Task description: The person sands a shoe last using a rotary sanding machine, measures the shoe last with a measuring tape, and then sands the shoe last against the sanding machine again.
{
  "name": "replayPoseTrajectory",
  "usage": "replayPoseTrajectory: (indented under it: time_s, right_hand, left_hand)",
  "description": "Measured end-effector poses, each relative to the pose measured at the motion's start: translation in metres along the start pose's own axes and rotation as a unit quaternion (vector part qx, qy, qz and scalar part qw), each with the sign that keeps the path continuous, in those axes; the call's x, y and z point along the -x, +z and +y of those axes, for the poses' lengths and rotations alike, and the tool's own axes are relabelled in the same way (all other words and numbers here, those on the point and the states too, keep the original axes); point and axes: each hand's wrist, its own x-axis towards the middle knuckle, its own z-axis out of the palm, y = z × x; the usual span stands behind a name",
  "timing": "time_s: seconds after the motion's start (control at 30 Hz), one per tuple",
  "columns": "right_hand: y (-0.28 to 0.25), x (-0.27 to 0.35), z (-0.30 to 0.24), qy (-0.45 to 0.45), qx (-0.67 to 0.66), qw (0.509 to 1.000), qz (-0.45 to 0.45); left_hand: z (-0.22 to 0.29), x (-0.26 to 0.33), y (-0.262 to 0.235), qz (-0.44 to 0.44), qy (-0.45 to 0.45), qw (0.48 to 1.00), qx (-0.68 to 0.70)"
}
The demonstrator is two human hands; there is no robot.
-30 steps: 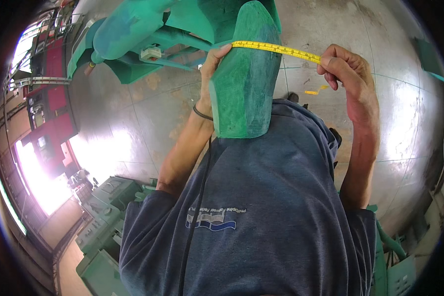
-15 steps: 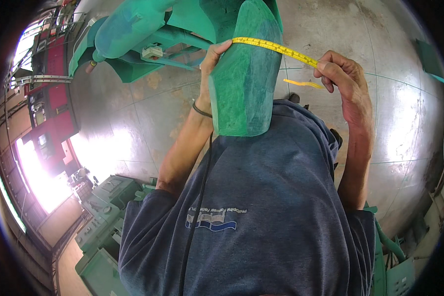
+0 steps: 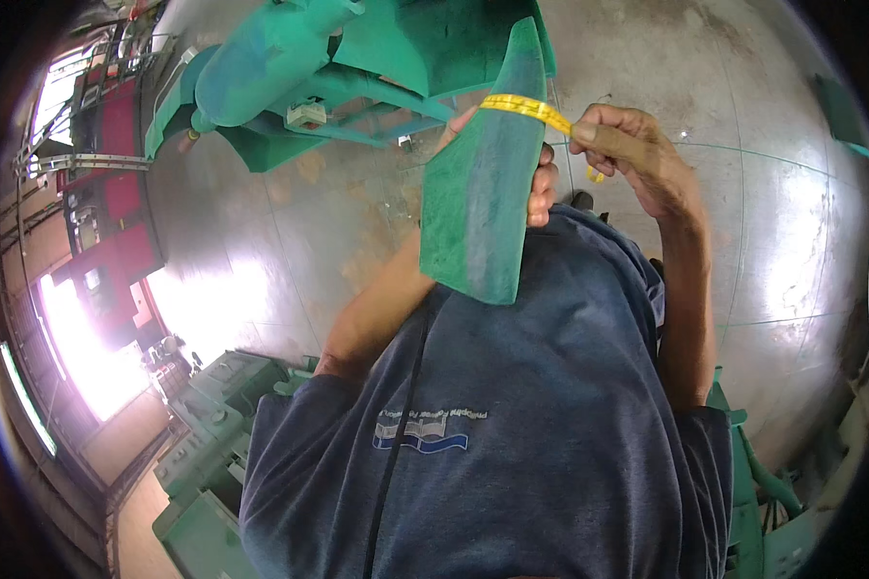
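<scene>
A green, mottled shoe last (image 3: 481, 207) is held up in front of my chest, its narrow end pointing away from me. My left hand (image 3: 542, 195) is closed round it from behind, with the thumb at its left edge and the fingers curled past its right edge. A yellow tape measure (image 3: 521, 104) wraps across the upper part of the last. My right hand (image 3: 637, 156), off to the right, pinches the tape between thumb and fingers. A short tail of tape hangs below that hand. The palm of my left hand is hidden behind the last.
A large green machine (image 3: 261, 68) stands ahead on the left, and more green machinery (image 3: 212, 415) is at lower left. Red machinery (image 3: 116, 145) lines the far left. Bright openings are at the left. The tiled floor (image 3: 763, 193) shows stains and joint lines.
The last has turned and tilted, so it looks narrower. My left fingers now show at its right edge. My right hand has moved left, closer to the last, and the free tape span is shorter.
</scene>
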Motion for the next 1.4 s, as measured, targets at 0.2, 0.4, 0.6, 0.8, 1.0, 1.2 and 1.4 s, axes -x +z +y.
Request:
replayPoseTrajectory:
  time_s: [0.2,0.4,0.6,0.8,1.0,1.2,1.4]
  right_hand:
    - [-0.009,-0.005,0.018,0.021,-0.011,0.999,-0.027]
    - [-0.007,-0.009,0.032,-0.026,-0.02,0.997,-0.077]
    - [-0.012,-0.02,0.039,-0.033,-0.07,0.99,-0.121]
    - [-0.019,-0.029,0.039,-0.118,0.017,0.989,-0.09]
    - [-0.027,-0.007,0.022,0.09,0.01,0.993,-0.073]
    - [-0.015,0.0,0.001,0.156,0.035,0.98,-0.117]
    - [0.006,0.038,-0.025,0.061,0.151,0.987,0.002]
  left_hand:
    - [-0.017,-0.007,-0.001,-0.122,-0.031,0.986,0.109]
    - [-0.024,-0.013,0.0,-0.177,-0.066,0.976,0.109]
    - [-0.023,-0.007,0.014,-0.123,-0.046,0.99,0.054]
    - [0.015,0.004,0.036,0.252,-0.064,0.955,-0.144]
    - [0.007,-0.004,0.043,0.156,-0.15,0.642,-0.736]
    - [-0.008,-0.008,0.06,0.121,-0.121,0.573,-0.802]
    - [-0.016,-0.009,0.085,0.103,-0.155,0.487,-0.853]
